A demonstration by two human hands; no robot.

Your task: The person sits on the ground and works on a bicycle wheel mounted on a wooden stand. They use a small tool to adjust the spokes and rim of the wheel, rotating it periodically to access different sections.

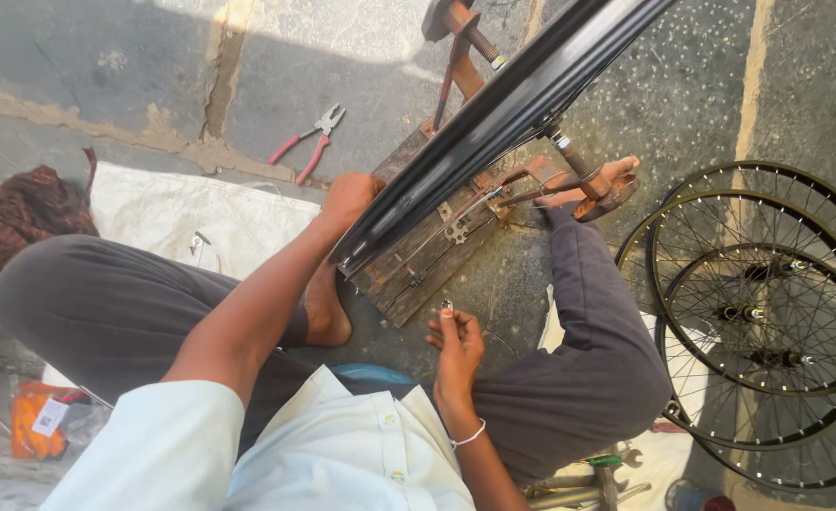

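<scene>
Head view, looking down on me seated on the ground. My left hand rests against the black bicycle rim, which runs slantwise from the upper right down to the middle; the fingers curl over the rim's near edge, closed upon it, though their tips are hidden behind it. My right hand is lifted near my right knee, apart from the rim. Its thumb and forefinger are pinched together on a small metal part, the other fingers loosely bent. The rim sits in a rusty stand fixed to a worn wooden board, which lies on the pavement between my legs. My right foot presses on the far end of the stand; my left foot lies just beside the board. Red-handled pliers lie on the ground beyond my left hand, well apart from it. Several spoked wheels are stacked to my right. Spanners lie beneath my right thigh.
</scene>
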